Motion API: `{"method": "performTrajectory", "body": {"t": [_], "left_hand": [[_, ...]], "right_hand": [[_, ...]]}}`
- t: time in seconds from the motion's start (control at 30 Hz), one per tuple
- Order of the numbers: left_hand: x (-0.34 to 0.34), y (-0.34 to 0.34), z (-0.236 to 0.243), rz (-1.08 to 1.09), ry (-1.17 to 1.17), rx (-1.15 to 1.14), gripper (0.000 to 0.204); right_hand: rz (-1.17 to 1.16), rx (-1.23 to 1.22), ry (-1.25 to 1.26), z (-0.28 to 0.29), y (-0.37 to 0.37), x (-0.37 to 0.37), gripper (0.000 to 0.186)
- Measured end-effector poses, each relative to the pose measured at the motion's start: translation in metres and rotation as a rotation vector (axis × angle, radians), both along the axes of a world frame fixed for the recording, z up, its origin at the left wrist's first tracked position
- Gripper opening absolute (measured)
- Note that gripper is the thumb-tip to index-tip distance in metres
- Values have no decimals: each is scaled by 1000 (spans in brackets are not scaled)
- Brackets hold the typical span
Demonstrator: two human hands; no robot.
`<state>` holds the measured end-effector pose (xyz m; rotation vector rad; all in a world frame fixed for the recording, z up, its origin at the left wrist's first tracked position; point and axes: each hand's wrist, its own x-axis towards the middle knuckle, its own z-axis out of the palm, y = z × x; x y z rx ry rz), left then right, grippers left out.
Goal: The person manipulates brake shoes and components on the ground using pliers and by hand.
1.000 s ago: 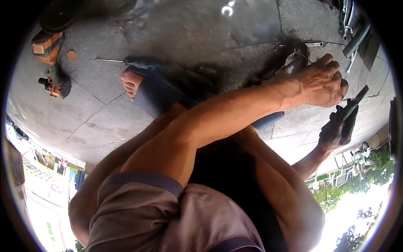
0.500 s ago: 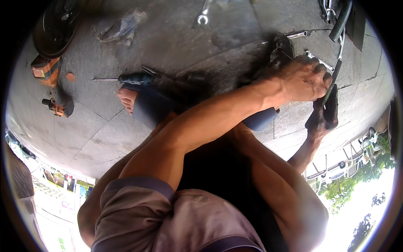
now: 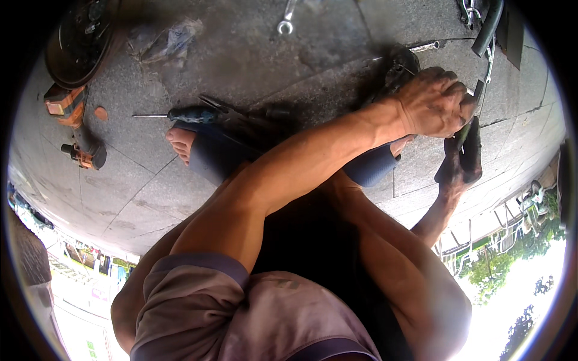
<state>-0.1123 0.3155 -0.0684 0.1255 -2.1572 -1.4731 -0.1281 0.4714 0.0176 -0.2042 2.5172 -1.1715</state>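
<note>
We are reaching our left arm across our body toward the upper right, and our left hand (image 3: 435, 102) is curling shut in a fist around the top of a thin dark metal tool (image 3: 468, 123). Our right hand (image 3: 460, 159), dark and grimy, is coming up from below on a bent forearm and closing around the lower part of the same tool, so the two hands are working stacked, just touching, the left above the right. The tool is standing close to upright between them, over the grey stone paving (image 3: 253, 54) at the right side of the view.

We are crouching low, and our bare foot (image 3: 180, 141) in a dark blue sandal (image 3: 214, 157) is resting flat on the paving. Just above the toes a screwdriver with a dark blue-green handle (image 3: 180, 114) is lying. Farther left, an orange and black power tool (image 3: 84, 155) is lying near a dark round disc (image 3: 81, 42), and a silver ring spanner (image 3: 286, 18) is lying at the top edge.
</note>
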Motion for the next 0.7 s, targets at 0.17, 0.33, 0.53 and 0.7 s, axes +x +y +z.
{"method": "performTrajectory", "body": {"t": [0.17,0.33,0.53,0.7], "left_hand": [[-8,2,-8,27,35,-30,12],[-7,5,-21,39,16,26,18],[-6,-2,-28,143,5,-60,18],[-5,1,-28,50,-106,-24,16]], "right_hand": [[80,132,93,15,-14,-2,59],[-19,171,113,28,-22,8,58],[44,129,35,10,-28,30,63],[281,151,416,19,-19,3,43]]}}
